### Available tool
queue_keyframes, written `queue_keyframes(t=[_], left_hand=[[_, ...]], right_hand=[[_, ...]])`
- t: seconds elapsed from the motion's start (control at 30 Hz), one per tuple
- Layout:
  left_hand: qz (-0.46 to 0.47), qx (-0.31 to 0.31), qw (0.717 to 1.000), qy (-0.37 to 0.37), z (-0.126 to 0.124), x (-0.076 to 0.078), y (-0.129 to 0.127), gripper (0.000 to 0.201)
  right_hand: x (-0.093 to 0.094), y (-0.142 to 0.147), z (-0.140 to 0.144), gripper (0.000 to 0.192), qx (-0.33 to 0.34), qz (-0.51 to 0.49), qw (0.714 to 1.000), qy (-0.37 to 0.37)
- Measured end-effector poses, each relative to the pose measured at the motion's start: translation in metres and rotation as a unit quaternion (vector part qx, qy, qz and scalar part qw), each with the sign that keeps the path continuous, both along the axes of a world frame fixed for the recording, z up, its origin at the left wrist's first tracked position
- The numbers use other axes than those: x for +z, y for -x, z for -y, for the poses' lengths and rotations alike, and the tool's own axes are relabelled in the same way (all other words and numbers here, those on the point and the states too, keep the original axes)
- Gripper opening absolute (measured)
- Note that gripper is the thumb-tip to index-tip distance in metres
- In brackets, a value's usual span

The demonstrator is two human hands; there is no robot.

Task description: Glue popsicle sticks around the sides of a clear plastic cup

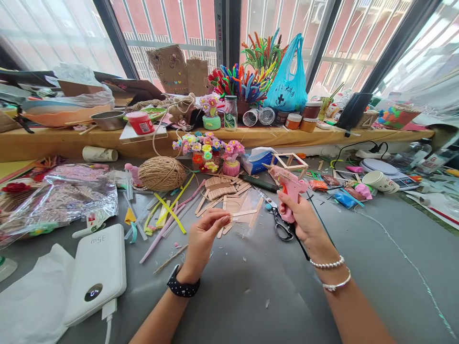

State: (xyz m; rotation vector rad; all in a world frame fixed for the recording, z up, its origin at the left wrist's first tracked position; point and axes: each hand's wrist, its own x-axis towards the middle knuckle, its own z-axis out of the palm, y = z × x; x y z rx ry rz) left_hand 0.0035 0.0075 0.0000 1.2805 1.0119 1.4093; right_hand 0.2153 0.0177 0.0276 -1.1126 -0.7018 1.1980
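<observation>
Left hand (204,234): fingers pinched on one end of a flat wooden stick (244,213); the stick lies level, its free end pointing toward the glue gun.
Right hand (301,217): clenched round the grip of a pink glue gun (289,187), nozzle aimed up and left; a black cord runs from the gun down past the wrist.
Stick position: held just above the grey table (251,296), directly in front of the loose pile of sticks (222,188).
Scissors (281,224): flat on the table, just left of the right hand, between the two hands.
Ball of twine (162,173): left of the stick pile, on the table.
Wooden frame (291,161): behind the glue gun, a small open cube of sticks.
Paper flowers (208,148): behind the stick pile, a cluster in small pots.
Power bank (95,272): white, well left of the left hand, cable plugged at its near end.
Coloured strips (168,210): scattered between the twine ball and the left hand.
</observation>
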Motion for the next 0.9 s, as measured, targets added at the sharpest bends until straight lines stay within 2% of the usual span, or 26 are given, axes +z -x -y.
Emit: queue_keyframes(t=[0.07, 0.17, 0.3, 0.4, 0.5, 0.73, 0.9], left_hand=[[-0.048, 0.031, 0.998, -0.017, 0.001, 0.0, -0.001, 0.01], [-0.069, 0.058, 0.995, -0.032, 0.005, -0.002, -0.002, 0.017], [-0.074, 0.051, 0.994, -0.069, 0.013, -0.003, -0.006, 0.034], [-0.074, 0.042, 0.992, -0.093, 0.019, -0.003, -0.01, 0.037], [-0.072, 0.037, 0.992, -0.098, 0.022, -0.003, -0.011, 0.036], [-0.03, 0.017, 0.996, -0.083, 0.021, -0.002, -0.012, 0.039], [-0.015, 0.009, 0.996, -0.085, 0.019, -0.003, -0.012, 0.041]], right_hand=[[0.002, 0.004, 0.003, 0.032, 0.013, -0.002, 1.0, 0.007], [0.005, 0.01, 0.006, 0.033, 0.018, -0.007, 0.999, 0.032], [0.011, 0.015, 0.013, 0.028, 0.09, -0.02, 0.995, 0.047], [0.015, 0.018, 0.019, 0.031, 0.146, -0.039, 0.987, 0.06], [0.015, 0.024, 0.022, 0.03, 0.172, -0.038, 0.983, 0.06], [0.005, 0.031, 0.02, 0.025, 0.121, -0.032, 0.989, 0.073], [0.001, 0.032, 0.021, 0.029, 0.127, 0.029, 0.99, 0.053]])
